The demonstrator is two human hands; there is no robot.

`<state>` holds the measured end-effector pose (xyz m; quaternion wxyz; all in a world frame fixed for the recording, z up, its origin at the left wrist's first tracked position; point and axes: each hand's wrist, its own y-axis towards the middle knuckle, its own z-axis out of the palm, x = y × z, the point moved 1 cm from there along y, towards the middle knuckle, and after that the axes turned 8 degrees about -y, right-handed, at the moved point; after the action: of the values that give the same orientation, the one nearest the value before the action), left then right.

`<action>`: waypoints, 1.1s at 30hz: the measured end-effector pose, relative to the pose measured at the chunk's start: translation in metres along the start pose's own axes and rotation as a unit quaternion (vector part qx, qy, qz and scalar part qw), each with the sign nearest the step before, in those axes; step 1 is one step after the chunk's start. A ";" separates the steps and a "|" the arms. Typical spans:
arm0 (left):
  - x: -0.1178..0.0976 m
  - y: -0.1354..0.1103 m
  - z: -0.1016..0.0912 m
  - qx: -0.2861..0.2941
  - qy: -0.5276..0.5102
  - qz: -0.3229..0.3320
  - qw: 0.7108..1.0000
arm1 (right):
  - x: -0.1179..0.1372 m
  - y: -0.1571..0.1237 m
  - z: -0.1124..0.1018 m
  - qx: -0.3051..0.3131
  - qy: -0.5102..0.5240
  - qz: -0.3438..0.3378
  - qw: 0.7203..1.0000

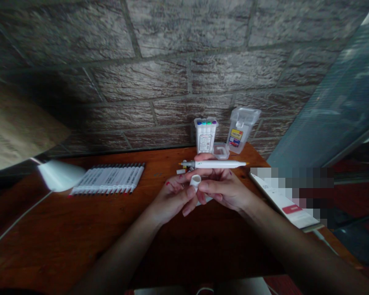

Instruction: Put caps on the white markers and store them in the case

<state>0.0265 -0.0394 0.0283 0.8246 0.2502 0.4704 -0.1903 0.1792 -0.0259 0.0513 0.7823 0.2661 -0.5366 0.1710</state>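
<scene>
A white double-ended marker point(219, 164) with both orange-yellow tips bare lies level across the fingers of my right hand point(227, 189). Pinched by my left hand point(171, 198) is a white hollow cap point(195, 180), its open end facing up. My right thumb and fingertips touch or nearly touch that cap. Below the fingers another white piece point(204, 200) shows in part; which hand has it is unclear. Just behind my left fingers, a few small loose pieces point(181, 171) lie on the table, partly hidden. Reddish ink marks show on both hands.
A row of capped white markers point(108, 179) lies left on the wooden table point(49, 229), beside a lamp point(60, 176) with a cord. At the back stand a marker case point(205, 137) and an open clear case point(238, 135). A tablet-like screen point(283, 200) lies right.
</scene>
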 end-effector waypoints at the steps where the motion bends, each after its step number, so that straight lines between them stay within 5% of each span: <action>1: 0.000 0.000 0.000 0.000 -0.001 0.001 1.000 | 0.000 0.000 0.000 -0.002 -0.001 0.003 1.000; 16: -0.009 0.010 -0.003 -0.087 -0.030 -0.015 0.996 | -0.007 0.011 -0.011 -0.085 -0.010 -0.033 0.996; 33: -0.001 0.014 -0.034 -0.175 -0.038 -0.007 0.984 | -0.021 0.015 -0.025 -0.064 -0.053 -0.026 0.996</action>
<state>0.0105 -0.0085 0.0181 0.8713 0.0914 0.4668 -0.1205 0.1821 0.0016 0.0278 0.7726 0.2382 -0.5796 0.1018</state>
